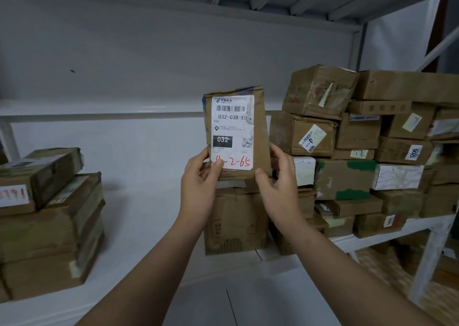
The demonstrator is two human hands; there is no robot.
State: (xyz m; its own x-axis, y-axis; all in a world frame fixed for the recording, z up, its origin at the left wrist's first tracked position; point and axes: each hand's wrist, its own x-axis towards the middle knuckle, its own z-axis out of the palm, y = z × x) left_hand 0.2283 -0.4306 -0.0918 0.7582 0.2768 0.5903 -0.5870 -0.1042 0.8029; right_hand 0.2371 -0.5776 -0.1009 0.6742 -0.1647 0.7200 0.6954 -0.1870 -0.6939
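**Parcel held up in both hands, label towards me**

From my remote seat I see both hands gripping one thing. The left hand (198,176) grips the lower left corner of a flat brown parcel (260,127), its thumb pressed on the front and its fingers curled behind. The right hand (278,181) pinches the lower right corner, thumb in front and fingers wrapped round the edge.

The parcel stands upright in the air with its front facing the camera. A white label (232,132) covers most of that front. I read a barcode, the print "032-038-E0", a black block with "032", a small square code and red handwriting ending "2-65". The left thumb hides the start of the red writing.

Just below the parcel a brown carton (236,224) stands on the white shelf (139,214). To the right, a pile of brown boxes (372,152) fills the shelf, several with stickers. At the left edge sits a lower stack of boxes (49,221), well apart from the hands.
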